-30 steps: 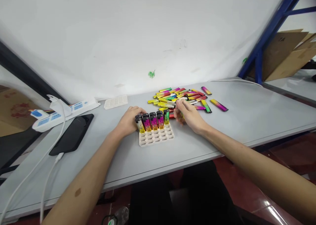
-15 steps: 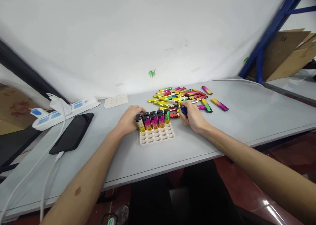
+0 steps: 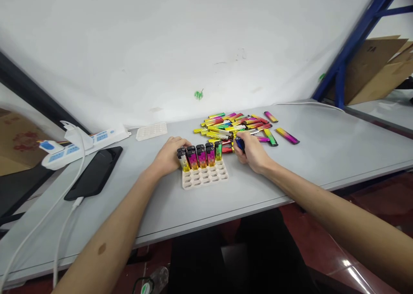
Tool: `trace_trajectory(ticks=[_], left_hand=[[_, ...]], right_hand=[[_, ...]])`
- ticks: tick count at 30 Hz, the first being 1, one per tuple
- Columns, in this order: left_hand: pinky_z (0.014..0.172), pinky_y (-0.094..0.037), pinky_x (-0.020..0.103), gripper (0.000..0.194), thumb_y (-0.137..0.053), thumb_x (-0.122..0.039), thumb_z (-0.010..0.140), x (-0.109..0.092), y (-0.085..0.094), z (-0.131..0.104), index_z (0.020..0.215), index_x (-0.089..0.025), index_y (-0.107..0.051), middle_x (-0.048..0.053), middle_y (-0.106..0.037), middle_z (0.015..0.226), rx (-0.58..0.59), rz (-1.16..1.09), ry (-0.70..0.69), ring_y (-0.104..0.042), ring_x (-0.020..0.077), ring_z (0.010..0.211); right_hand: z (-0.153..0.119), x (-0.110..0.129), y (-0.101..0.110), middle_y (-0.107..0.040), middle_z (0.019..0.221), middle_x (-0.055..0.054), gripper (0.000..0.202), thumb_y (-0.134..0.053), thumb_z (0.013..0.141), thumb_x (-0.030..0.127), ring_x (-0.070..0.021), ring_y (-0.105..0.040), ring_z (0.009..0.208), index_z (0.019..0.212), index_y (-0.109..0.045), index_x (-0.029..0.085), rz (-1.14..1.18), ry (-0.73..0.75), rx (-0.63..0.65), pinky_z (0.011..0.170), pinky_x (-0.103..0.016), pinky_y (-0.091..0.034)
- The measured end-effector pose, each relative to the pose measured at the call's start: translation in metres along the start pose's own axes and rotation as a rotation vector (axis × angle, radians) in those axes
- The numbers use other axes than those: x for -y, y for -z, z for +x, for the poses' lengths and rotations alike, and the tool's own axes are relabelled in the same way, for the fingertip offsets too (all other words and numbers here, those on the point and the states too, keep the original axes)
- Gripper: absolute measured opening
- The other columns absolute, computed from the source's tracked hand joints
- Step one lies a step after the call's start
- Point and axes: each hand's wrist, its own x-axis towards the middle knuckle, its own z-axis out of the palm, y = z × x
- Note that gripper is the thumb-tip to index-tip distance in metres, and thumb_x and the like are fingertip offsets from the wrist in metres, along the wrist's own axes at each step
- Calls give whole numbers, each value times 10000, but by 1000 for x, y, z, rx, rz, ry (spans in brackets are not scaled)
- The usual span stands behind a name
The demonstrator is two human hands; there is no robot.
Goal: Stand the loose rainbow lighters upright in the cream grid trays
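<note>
A pale, many-holed tray (image 3: 206,184) lies on the table with several black-topped lighters (image 3: 201,158) upright in its rear rows; the front holes hold nothing. My left hand (image 3: 169,157) curls around the tray's left rear side, its fingertips hidden behind the lighters. To the right of the tray, my right hand (image 3: 251,154) is closed on a blue lighter (image 3: 239,143), of which only a part shows between thumb and fingers. Just behind that hand is a loose pile of shiny yellow, red, green and purple lighters (image 3: 221,133), lying flat.
A second pale tray (image 3: 151,131) lies against the wall. On the left are a power strip (image 3: 87,147), a black phone (image 3: 95,173) and a white cable (image 3: 76,204). Two loose lighters (image 3: 288,136) (image 3: 270,116) lie right of the pile. Cardboard boxes (image 3: 377,72) stand beyond the blue frame.
Almost nothing differs. Both hands keep their places and the blue lighter stays in my right hand; the view has shifted very slightly.
</note>
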Motion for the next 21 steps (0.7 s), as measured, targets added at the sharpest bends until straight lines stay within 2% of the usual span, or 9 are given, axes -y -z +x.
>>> trace_trajectory(ticks=[2,5,9,11,13,16,21], left_hand=[[842,-424,378,231,-599,-233,738,-1,0,0,963,-196,-637,69,-670,982,3,1,9,-554,249,935],[841,-427,378,232,-599,-234,739,-2,1,0,965,-197,-635,68,-669,977,5,0,12,-556,248,931],[847,-424,377,242,-601,-224,727,-1,0,1,965,-194,-636,64,-665,970,0,-3,-14,-564,243,920],[852,-422,375,257,-601,-207,717,0,0,1,971,-191,-635,64,-664,982,1,-3,-30,-564,240,927],[849,-423,372,265,-599,-198,715,1,0,1,977,-191,-638,66,-663,991,-1,-2,-32,-560,242,934],[840,-425,371,256,-604,-209,717,1,0,0,970,-192,-637,67,-665,985,0,8,-27,-559,245,928],[855,-419,376,237,-601,-227,739,1,0,1,972,-189,-630,71,-671,986,12,30,-26,-575,239,919]], right_hand=[[0,-1,0,-257,409,36,529,-336,940,503,-99,-216,363,482,-345,240,45,-6,-45,414,-279,-178],[0,0,-2,-278,414,40,557,-353,938,580,-99,-230,373,511,-418,229,76,-24,-69,414,-274,-182],[-3,8,-5,-438,530,21,546,-377,924,662,-117,-362,461,706,-584,206,115,41,-44,463,-267,-291],[-5,12,-5,-526,644,3,463,-460,919,614,-127,-454,564,765,-603,202,98,103,-23,545,-269,-366],[-7,15,-3,-552,719,3,363,-561,900,539,-128,-480,643,772,-603,202,30,163,6,617,-272,-388],[-11,20,-1,-536,726,17,287,-651,861,475,-116,-451,644,776,-625,202,-65,217,58,615,-275,-360],[-12,24,-3,-544,696,23,254,-731,797,406,-110,-494,626,745,-600,194,-16,235,54,592,-275,-401]])
